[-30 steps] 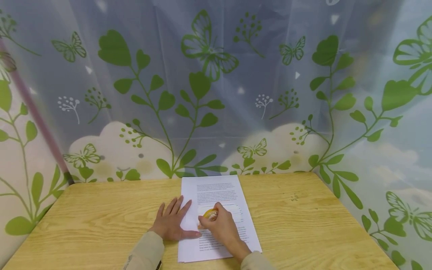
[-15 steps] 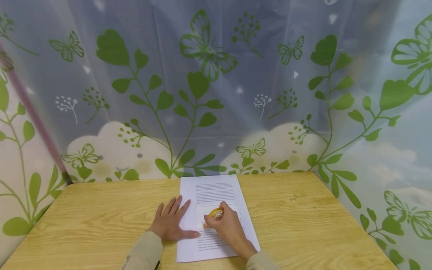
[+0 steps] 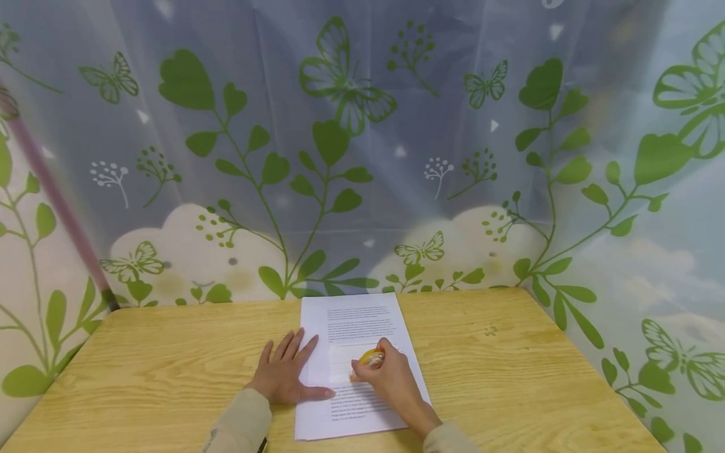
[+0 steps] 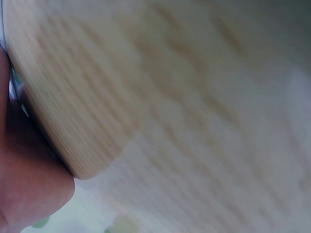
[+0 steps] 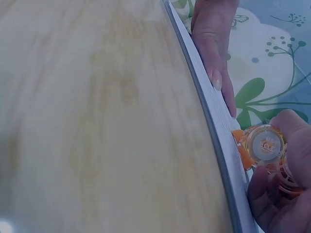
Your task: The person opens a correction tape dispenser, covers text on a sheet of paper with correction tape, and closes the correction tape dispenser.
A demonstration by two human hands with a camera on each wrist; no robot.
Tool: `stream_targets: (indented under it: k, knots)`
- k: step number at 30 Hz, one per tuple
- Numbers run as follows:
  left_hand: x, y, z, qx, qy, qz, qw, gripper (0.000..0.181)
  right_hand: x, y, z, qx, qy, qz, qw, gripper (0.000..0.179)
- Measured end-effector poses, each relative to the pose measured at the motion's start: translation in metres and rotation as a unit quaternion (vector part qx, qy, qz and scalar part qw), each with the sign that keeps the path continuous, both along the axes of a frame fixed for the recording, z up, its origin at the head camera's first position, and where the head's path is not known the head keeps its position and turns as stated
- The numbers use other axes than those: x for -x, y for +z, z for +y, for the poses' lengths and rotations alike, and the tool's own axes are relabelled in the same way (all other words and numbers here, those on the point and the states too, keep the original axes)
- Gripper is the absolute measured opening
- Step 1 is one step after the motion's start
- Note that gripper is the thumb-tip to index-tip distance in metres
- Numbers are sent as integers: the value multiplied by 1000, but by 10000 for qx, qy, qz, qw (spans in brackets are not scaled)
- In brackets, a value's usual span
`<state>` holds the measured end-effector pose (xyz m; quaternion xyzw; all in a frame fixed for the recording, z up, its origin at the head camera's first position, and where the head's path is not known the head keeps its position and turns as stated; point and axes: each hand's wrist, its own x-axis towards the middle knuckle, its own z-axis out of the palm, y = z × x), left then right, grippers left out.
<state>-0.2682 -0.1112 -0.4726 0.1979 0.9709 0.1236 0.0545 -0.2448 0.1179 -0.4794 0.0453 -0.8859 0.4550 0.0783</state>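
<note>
In the head view, a stack of printed white paper [image 3: 314, 415] lies on the wooden table. My right hand [image 3: 396, 384] pinches an orange and clear correction tape dispenser [image 3: 372, 359] between thumb and fingers, its tip down at the page. White correction strips [image 3: 341, 363] cover a band across the text, left of the dispenser. My left hand [image 3: 283, 372] rests with spread fingers on the stack's left edge and the table. The right wrist view shows the round dispenser [image 5: 266, 144] close up against the paper. Only part of the left hand [image 4: 34, 179] appears in the left wrist view.
The wooden tabletop [image 3: 498, 377] extends on both sides of the paper. Behind it hangs a curtain [image 3: 453, 182] printed with green leaves, butterflies and clouds, which also encloses the left and right sides.
My right hand has moved the correction tape dispenser rightward across the page, with white covering behind it. The left hand has stayed in place on the paper's edge.
</note>
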Motion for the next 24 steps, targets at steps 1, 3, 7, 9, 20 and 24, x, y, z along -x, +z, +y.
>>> stream_targets:
  k: [1, 3, 7, 9, 20, 24]
  knots:
    - [0, 0, 0, -14, 4, -5, 10000, 109, 0, 0, 1, 2, -1, 0, 10000, 41]
    - [1, -1, -1, -37, -7, -29, 10000, 109, 0, 0, 3, -5, -14, -17, 10000, 41]
    - [2, -2, -1, 9, 8, -22, 10000, 109, 0, -1, 8, -6, -45, -65, 10000, 41]
    - [2, -2, -1, 12, 18, -5, 10000, 109, 0, -1, 10, 31, -43, -78, 10000, 41]
    - [3, -5, -1, 69, 17, 10, 10000, 112, 1, -3, 15, 323, 80, -107, 9994, 40]
    - [11, -20, -3, 95, 47, 107, 9999, 117, 1, -3, 16, 387, 116, -148, 9991, 40]
